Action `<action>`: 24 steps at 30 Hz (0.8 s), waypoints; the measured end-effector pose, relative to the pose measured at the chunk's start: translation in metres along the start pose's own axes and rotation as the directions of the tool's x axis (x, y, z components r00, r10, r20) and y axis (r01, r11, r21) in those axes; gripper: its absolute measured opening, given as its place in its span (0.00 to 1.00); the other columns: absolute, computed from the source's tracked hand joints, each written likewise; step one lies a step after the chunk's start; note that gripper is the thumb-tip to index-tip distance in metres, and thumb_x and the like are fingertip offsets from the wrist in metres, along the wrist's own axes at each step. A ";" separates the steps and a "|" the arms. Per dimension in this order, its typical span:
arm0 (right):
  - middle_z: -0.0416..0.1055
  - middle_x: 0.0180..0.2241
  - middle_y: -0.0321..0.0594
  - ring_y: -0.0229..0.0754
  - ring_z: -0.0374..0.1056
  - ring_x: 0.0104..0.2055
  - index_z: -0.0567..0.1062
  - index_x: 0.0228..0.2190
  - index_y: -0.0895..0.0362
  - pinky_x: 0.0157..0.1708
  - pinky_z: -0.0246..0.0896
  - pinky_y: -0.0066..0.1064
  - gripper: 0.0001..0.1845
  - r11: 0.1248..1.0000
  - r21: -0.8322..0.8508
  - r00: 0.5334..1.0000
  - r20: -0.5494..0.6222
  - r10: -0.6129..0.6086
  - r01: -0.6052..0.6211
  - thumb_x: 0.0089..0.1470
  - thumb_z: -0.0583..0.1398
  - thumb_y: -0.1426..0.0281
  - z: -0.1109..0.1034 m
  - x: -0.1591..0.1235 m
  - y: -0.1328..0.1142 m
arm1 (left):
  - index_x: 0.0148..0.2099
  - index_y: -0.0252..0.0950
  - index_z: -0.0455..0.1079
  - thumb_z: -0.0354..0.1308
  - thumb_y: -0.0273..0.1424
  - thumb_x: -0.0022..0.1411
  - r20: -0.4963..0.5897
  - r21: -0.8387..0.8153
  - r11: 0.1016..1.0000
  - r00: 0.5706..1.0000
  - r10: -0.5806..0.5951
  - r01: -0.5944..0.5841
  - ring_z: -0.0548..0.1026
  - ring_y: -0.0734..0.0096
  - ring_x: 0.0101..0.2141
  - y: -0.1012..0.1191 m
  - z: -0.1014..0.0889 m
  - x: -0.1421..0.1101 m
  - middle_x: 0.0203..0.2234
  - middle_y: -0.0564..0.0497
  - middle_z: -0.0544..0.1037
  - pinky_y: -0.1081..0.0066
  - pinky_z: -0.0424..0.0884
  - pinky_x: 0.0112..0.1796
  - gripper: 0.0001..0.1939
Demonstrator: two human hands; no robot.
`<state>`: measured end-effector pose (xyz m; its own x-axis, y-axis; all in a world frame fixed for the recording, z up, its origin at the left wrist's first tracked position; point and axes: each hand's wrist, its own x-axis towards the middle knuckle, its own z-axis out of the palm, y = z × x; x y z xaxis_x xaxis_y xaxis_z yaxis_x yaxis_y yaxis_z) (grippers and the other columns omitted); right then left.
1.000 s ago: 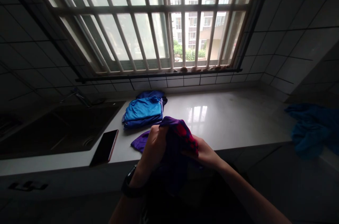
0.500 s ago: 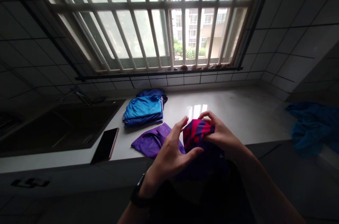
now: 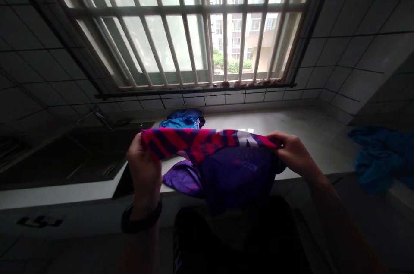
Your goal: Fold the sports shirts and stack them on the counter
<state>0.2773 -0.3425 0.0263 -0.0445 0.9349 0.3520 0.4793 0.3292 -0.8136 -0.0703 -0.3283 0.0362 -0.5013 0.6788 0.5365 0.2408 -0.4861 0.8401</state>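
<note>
Cloth (image 3: 200, 146) in red and purple is stretched between my hands, held up in front of me at the near edge of the counter (image 3: 310, 136), its plain purple part hanging below the patterned band. My left hand (image 3: 144, 170) is clamped on one end in a loose fist, and my right hand (image 3: 296, 153) pinches the other between thumb and fingers, so the two are well apart. The top edge runs nearly straight, with a slight sag toward the right; as I judge it, an even pull outward from both sides would flatten that band without straining the fabric. I'd want matching grips, because the bunching in my left fist could leave a crease where the right pinch leaves little. Level wrists should let the lower part hang square. Beyond the cloth sits a blue pile (image 3: 181, 122), and a purple piece (image 3: 184, 177) lies on the counter just behind it; I cannot tell whether that joins what I hold. Lifting slightly would guard against dragging it. The phone (image 3: 124, 185), partly hidden beside my left wrist, lies near the sink (image 3: 80, 153), so any outward sweep on that side calls for care.
</note>
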 end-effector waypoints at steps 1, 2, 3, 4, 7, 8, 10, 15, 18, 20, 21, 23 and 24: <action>0.80 0.34 0.38 0.44 0.74 0.35 0.83 0.37 0.55 0.34 0.67 0.30 0.11 1.000 -0.014 0.998 -0.058 -0.012 0.011 0.50 0.65 0.68 -0.002 0.000 -0.001 | 0.39 0.37 0.69 0.64 0.39 0.55 0.006 0.026 0.999 1.000 -0.022 0.022 0.71 0.71 0.27 -0.007 -0.005 0.008 0.27 0.55 0.73 0.72 0.71 0.29 0.13; 0.80 0.34 0.38 0.44 0.75 0.35 0.83 0.37 0.55 0.35 0.67 0.30 0.11 0.999 -0.031 0.995 -0.098 -0.025 0.022 0.50 0.65 0.68 -0.003 -0.001 -0.002 | 0.41 0.37 0.69 0.64 0.38 0.53 0.021 0.081 0.996 0.999 -0.026 0.024 0.74 0.69 0.29 -0.013 -0.010 0.014 0.29 0.53 0.75 0.69 0.74 0.31 0.15; 0.80 0.32 0.38 0.44 0.75 0.35 0.82 0.36 0.56 0.35 0.66 0.30 0.10 0.998 -0.052 0.992 -0.121 -0.039 0.033 0.50 0.65 0.68 -0.004 -0.001 -0.005 | 0.44 0.37 0.69 0.64 0.37 0.52 0.051 0.160 0.987 0.999 -0.015 0.007 0.75 0.66 0.31 -0.018 -0.014 0.018 0.32 0.51 0.77 0.67 0.76 0.33 0.18; 0.79 0.31 0.37 0.44 0.75 0.34 0.82 0.35 0.56 0.34 0.66 0.29 0.09 0.996 -0.074 0.991 -0.127 -0.053 0.044 0.50 0.65 0.68 -0.003 -0.001 -0.007 | 0.47 0.37 0.69 0.65 0.34 0.51 0.091 0.252 0.967 0.996 0.010 -0.033 0.77 0.63 0.35 -0.019 -0.017 0.019 0.35 0.49 0.78 0.64 0.77 0.37 0.20; 0.79 0.30 0.37 0.43 0.74 0.34 0.81 0.33 0.56 0.33 0.65 0.29 0.07 0.992 -0.087 0.993 -0.066 -0.102 0.096 0.50 0.66 0.68 0.004 0.000 -0.015 | 0.54 0.38 0.69 0.61 0.26 0.49 0.245 0.409 0.883 0.960 0.135 -0.229 0.76 0.55 0.51 -0.004 -0.019 0.004 0.48 0.43 0.77 0.57 0.73 0.54 0.27; 0.79 0.30 0.37 0.43 0.74 0.33 0.81 0.33 0.56 0.33 0.65 0.29 0.07 0.990 -0.074 0.992 -0.042 -0.123 0.119 0.51 0.66 0.67 0.009 0.000 -0.017 | 0.56 0.38 0.69 0.59 0.24 0.50 0.322 0.391 0.870 0.930 0.175 -0.299 0.74 0.54 0.55 0.007 -0.015 -0.006 0.52 0.43 0.75 0.57 0.70 0.59 0.28; 0.78 0.30 0.37 0.41 0.73 0.33 0.80 0.33 0.56 0.33 0.65 0.28 0.07 0.985 -0.041 0.986 0.026 -0.167 0.168 0.52 0.67 0.66 0.018 0.002 -0.024 | 0.58 0.40 0.69 0.55 0.23 0.53 0.496 0.276 0.865 0.833 0.246 -0.419 0.71 0.56 0.60 0.029 -0.002 -0.031 0.56 0.44 0.73 0.57 0.65 0.63 0.29; 0.76 0.35 0.37 0.38 0.71 0.35 0.79 0.38 0.54 0.36 0.66 0.27 0.07 0.925 0.107 0.866 0.326 -0.379 0.364 0.54 0.65 0.70 0.030 0.005 -0.045 | 0.55 0.38 0.70 0.57 0.25 0.59 0.820 0.067 0.904 0.539 0.192 -0.423 0.78 0.62 0.45 0.046 0.047 -0.072 0.45 0.47 0.80 0.66 0.75 0.46 0.20; 0.75 0.41 0.39 0.38 0.70 0.39 0.77 0.47 0.53 0.39 0.65 0.27 0.18 0.887 0.099 0.774 0.452 -0.443 0.450 0.54 0.62 0.76 0.022 0.008 -0.049 | 0.38 0.37 0.73 0.52 0.24 0.63 0.823 0.070 0.928 0.546 0.153 -0.366 0.75 0.72 0.30 0.039 0.059 -0.070 0.29 0.53 0.79 0.73 0.70 0.34 0.08; 0.74 0.41 0.39 0.39 0.69 0.39 0.75 0.50 0.53 0.39 0.65 0.28 0.23 0.895 0.040 0.773 0.489 -0.405 0.444 0.52 0.61 0.77 0.015 0.010 -0.044 | 0.35 0.36 0.72 0.51 0.24 0.64 0.763 0.098 0.930 0.626 0.158 -0.354 0.73 0.73 0.27 0.040 0.057 -0.062 0.26 0.54 0.77 0.74 0.68 0.32 0.09; 0.74 0.40 0.38 0.39 0.69 0.39 0.76 0.48 0.54 0.39 0.64 0.29 0.21 0.904 0.011 0.781 0.499 -0.376 0.428 0.53 0.61 0.77 0.013 0.012 -0.040 | 0.36 0.37 0.73 0.51 0.25 0.64 0.729 0.110 0.930 0.664 0.164 -0.350 0.72 0.73 0.27 0.043 0.055 -0.058 0.26 0.54 0.76 0.74 0.67 0.31 0.09; 0.74 0.37 0.38 0.39 0.69 0.36 0.78 0.38 0.55 0.36 0.64 0.29 0.10 0.926 -0.035 0.804 0.508 -0.307 0.376 0.54 0.60 0.75 0.012 0.014 -0.028 | 0.37 0.37 0.74 0.51 0.27 0.64 0.661 0.136 0.930 0.731 0.171 -0.341 0.71 0.73 0.26 0.050 0.050 -0.049 0.25 0.55 0.76 0.74 0.66 0.30 0.09; 0.73 0.35 0.39 0.39 0.68 0.35 0.78 0.33 0.56 0.35 0.63 0.28 0.06 0.938 -0.050 0.818 0.508 -0.272 0.343 0.55 0.59 0.73 0.012 0.016 -0.022 | 0.36 0.37 0.74 0.52 0.29 0.64 0.623 0.153 0.930 0.763 0.172 -0.334 0.70 0.72 0.25 0.053 0.047 -0.044 0.24 0.55 0.75 0.74 0.66 0.30 0.09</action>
<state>0.2555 -0.3333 0.0443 -0.6116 0.7423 0.2739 0.4783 0.6226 -0.6194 0.0042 -0.3581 0.0606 0.1761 0.7772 0.6041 0.5182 -0.5950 0.6144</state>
